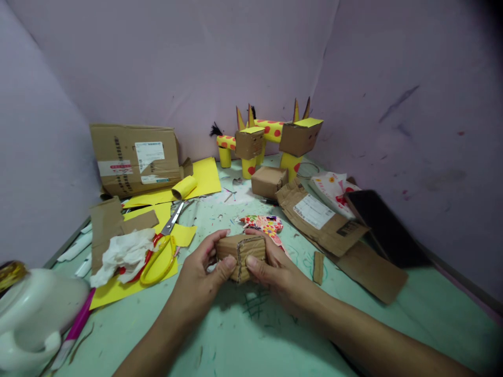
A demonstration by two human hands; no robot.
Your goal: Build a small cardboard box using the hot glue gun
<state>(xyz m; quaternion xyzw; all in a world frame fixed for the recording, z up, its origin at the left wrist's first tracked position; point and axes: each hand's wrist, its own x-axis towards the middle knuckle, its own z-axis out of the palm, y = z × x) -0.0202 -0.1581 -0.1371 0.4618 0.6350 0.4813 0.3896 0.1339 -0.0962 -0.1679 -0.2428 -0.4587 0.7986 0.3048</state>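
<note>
A small cardboard box (pixel 240 246) is gripped from both sides, above the green table (pixel 236 335). My left hand (pixel 206 267) is closed on its left side, the thumb pressed on the near face. On the right side my right hand (pixel 277 267) is closed too, its thumb near the seam that runs down the box. Behind the hands lies a piece of floral-patterned material (pixel 267 224), partly covered by my right hand. A small cardboard strip (pixel 318 268) lies to the right. Another closed cardboard box (pixel 269 181) stands farther back.
Yellow-handled scissors (pixel 159 262), crumpled tissue (pixel 123 251) and yellow paper (pixel 206 178) lie left, near a white mug (pixel 35 309). A large carton (pixel 135 159) leans behind. Two spotted cardboard animals (pixel 249 144) stand at the back. Flattened cardboard (pixel 373 269) and a dark tablet-like slab (pixel 385 225) lie right.
</note>
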